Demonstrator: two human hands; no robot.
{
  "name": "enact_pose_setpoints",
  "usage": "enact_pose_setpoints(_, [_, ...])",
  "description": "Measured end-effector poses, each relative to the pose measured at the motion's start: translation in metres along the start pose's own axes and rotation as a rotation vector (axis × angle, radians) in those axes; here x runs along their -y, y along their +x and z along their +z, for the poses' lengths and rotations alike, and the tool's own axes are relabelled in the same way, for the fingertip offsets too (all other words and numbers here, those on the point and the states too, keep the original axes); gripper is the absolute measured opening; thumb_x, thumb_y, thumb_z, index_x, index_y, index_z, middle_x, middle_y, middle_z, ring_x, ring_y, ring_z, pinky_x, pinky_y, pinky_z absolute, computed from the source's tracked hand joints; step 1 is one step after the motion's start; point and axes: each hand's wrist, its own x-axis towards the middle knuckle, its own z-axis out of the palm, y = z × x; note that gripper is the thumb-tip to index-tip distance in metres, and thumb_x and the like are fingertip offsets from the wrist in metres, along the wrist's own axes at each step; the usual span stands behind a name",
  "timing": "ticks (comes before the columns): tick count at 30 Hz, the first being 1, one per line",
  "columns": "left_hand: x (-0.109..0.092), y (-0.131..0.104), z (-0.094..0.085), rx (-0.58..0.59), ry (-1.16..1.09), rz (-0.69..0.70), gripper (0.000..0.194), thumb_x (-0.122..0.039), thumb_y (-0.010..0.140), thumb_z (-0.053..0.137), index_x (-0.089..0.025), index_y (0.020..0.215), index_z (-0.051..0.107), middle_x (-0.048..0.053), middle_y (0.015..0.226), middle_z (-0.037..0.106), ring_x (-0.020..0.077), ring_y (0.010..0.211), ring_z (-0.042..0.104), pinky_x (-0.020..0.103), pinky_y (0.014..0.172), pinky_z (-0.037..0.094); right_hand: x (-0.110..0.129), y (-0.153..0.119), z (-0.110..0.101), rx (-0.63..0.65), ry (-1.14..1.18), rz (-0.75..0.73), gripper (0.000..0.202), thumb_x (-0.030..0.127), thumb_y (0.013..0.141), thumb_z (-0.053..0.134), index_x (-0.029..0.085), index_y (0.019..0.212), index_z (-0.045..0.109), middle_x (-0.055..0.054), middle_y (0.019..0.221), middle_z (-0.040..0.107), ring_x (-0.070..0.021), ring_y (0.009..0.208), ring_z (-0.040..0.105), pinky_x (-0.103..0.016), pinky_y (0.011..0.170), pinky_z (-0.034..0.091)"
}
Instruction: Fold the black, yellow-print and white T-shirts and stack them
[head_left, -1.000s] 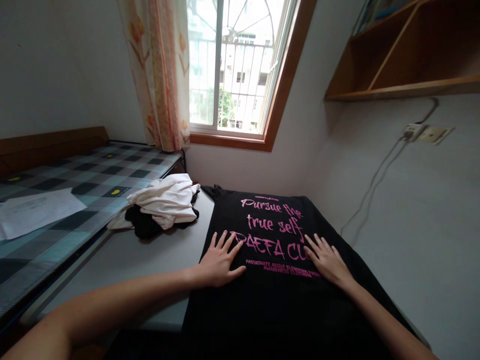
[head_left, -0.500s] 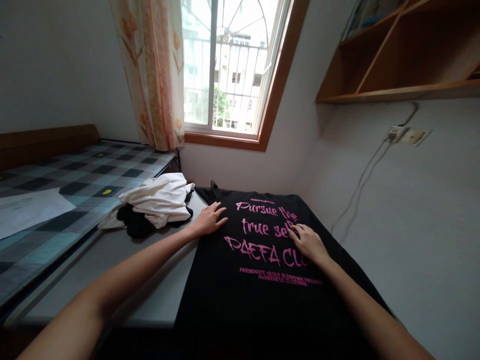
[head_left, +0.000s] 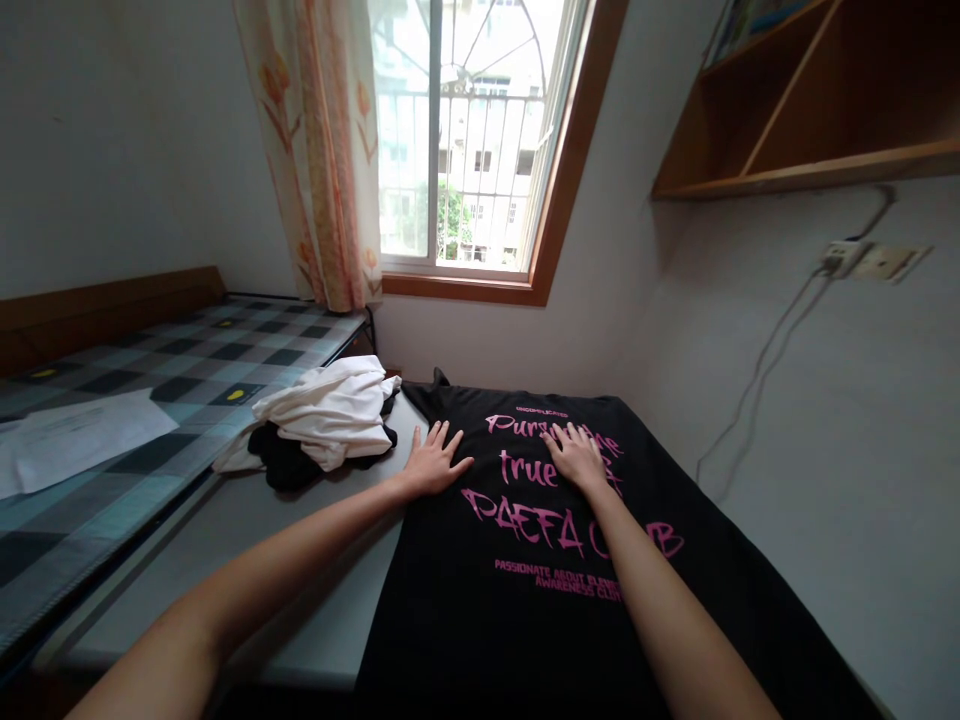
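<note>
A black T-shirt [head_left: 465,590] with pink lettering lies spread out over the table [head_left: 330,590], its lower part running out of view at the bottom. My left hand [head_left: 433,462] rests flat on the shirt's left edge, fingers spread. On the printed lettering in the upper middle lies my right hand [head_left: 576,456], fingers stretched forward and covering some letters. Neither hand grips the cloth. To the left of my left hand sits a crumpled heap of a white garment [head_left: 337,405] on top of a black garment [head_left: 281,455].
At the left is a bed with a checked mat [head_left: 247,350] and some white paper sheets [head_left: 94,435]. A curtain [head_left: 322,150] hangs beside the barred window [head_left: 480,150]. A wooden shelf [head_left: 810,165] and a socket with cords [head_left: 844,258] are on the right wall.
My right hand has slid left and slightly up across the lettering, uncovering the lower right letters. My left hand stays at the shirt's left edge, its fingers more widely spread. The view has shifted slightly.
</note>
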Motion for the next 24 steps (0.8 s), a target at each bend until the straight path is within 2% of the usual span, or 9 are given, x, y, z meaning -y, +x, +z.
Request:
enact_pose_setpoints(8, [-0.007, -0.014, 0.007, -0.007, 0.007, -0.015, 0.074, -0.064, 0.093, 0.029, -0.02, 0.153, 0.029, 0.016, 0.16, 0.021, 0.034, 0.149, 0.013, 0.064, 0.115, 0.003, -0.004, -0.01, 0.001, 0.039, -0.039, 0.006, 0.07, 0.062, 0.095, 0.028, 0.02, 0.151, 0.038, -0.013, 0.157, 0.032, -0.0306, 0.145, 0.025, -0.048, 0.116, 0.02])
enact_pose_setpoints(11, [-0.002, -0.013, 0.0, 0.031, -0.02, 0.008, 0.068, -0.06, 0.095, 0.028, -0.022, 0.151, 0.034, 0.016, 0.158, 0.027, 0.0339, 0.146, 0.021, 0.064, 0.114, 0.013, -0.004, -0.014, 0.001, 0.019, -0.043, -0.002, 0.069, 0.062, 0.095, 0.028, 0.02, 0.149, 0.041, -0.013, 0.156, 0.034, -0.031, 0.145, 0.025, -0.048, 0.115, 0.022])
enact_pose_setpoints(14, [0.017, 0.001, -0.018, -0.044, 0.001, 0.001, 0.052, -0.039, 0.099, 0.028, -0.021, 0.146, 0.041, 0.014, 0.151, 0.041, 0.0287, 0.138, 0.038, 0.049, 0.108, 0.033, -0.004, -0.017, 0.0, 0.004, -0.036, -0.01, 0.067, 0.06, 0.096, 0.029, 0.02, 0.148, 0.043, -0.012, 0.156, 0.035, -0.0309, 0.145, 0.026, -0.048, 0.115, 0.022])
enact_pose_setpoints(15, [0.026, 0.008, -0.026, -0.101, 0.048, -0.021, 0.05, -0.028, 0.098, 0.03, -0.02, 0.145, 0.042, 0.014, 0.149, 0.044, 0.0276, 0.135, 0.04, 0.045, 0.106, 0.036, -0.004, -0.017, 0.0, 0.001, -0.028, -0.012, 0.066, 0.059, 0.096, 0.029, 0.02, 0.148, 0.044, -0.012, 0.155, 0.036, -0.0308, 0.144, 0.026, -0.047, 0.115, 0.022])
enact_pose_setpoints(17, [0.046, 0.024, -0.042, -0.165, 0.172, -0.07, 0.053, -0.013, 0.093, 0.032, -0.016, 0.144, 0.042, 0.017, 0.143, 0.048, 0.0289, 0.132, 0.042, 0.045, 0.102, 0.036, -0.004, -0.018, 0.0, -0.017, -0.004, -0.018, 0.064, 0.056, 0.097, 0.03, 0.018, 0.147, 0.045, -0.013, 0.154, 0.037, -0.0306, 0.144, 0.027, -0.047, 0.116, 0.021])
enact_pose_setpoints(20, [0.072, 0.045, -0.058, -0.13, 0.29, -0.191, 0.05, -0.007, 0.091, 0.031, -0.012, 0.136, 0.049, 0.021, 0.13, 0.057, 0.0307, 0.123, 0.049, 0.046, 0.097, 0.035, -0.007, -0.017, -0.001, -0.113, 0.048, -0.032, 0.06, 0.05, 0.098, 0.031, 0.015, 0.144, 0.048, -0.015, 0.152, 0.04, -0.03, 0.144, 0.028, -0.047, 0.116, 0.02])
enact_pose_setpoints(24, [0.091, 0.06, -0.059, -0.108, 0.323, -0.23, 0.038, -0.008, 0.091, 0.032, -0.013, 0.113, 0.064, 0.021, 0.12, 0.062, 0.0314, 0.114, 0.053, 0.046, 0.094, 0.033, -0.014, -0.014, 0.0, -0.236, 0.114, -0.071, 0.056, 0.045, 0.098, 0.031, 0.014, 0.138, 0.054, -0.014, 0.147, 0.047, -0.0293, 0.142, 0.032, -0.049, 0.115, 0.022])
